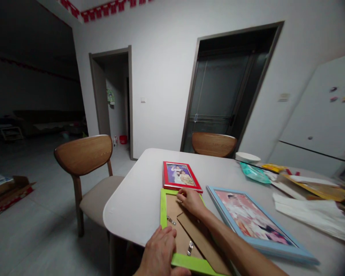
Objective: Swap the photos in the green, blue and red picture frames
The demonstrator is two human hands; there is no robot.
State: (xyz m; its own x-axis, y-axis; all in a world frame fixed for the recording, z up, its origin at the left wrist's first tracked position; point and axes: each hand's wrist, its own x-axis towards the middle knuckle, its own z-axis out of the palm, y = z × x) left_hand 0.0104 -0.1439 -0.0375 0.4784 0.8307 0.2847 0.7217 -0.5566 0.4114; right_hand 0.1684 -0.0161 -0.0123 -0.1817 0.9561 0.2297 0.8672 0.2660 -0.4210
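A lime-green photo frame [163,209] lies face down at the table's near edge, showing its brown backboard [172,209]. Metal hangers [190,248] and a long brown stand leg [199,237] are on that back. My left hand [161,249] grips the frame's near left corner, fingers over the left side and thumb by the near side. With fingers pinched together, my right hand [190,201] is at the backboard's far end; what is between the fingertips is too small to make out. Just beyond is a red photo frame [179,175], picture up. To the right lies a light-blue photo frame [253,218].
On the white table [132,199], the right side holds a teal plastic packet [255,172], a white bowl [247,157], white paper [313,212] and other clutter. Wooden chairs [84,157] stand at the left and far sides. An opened cardboard box [13,191] is on the floor.
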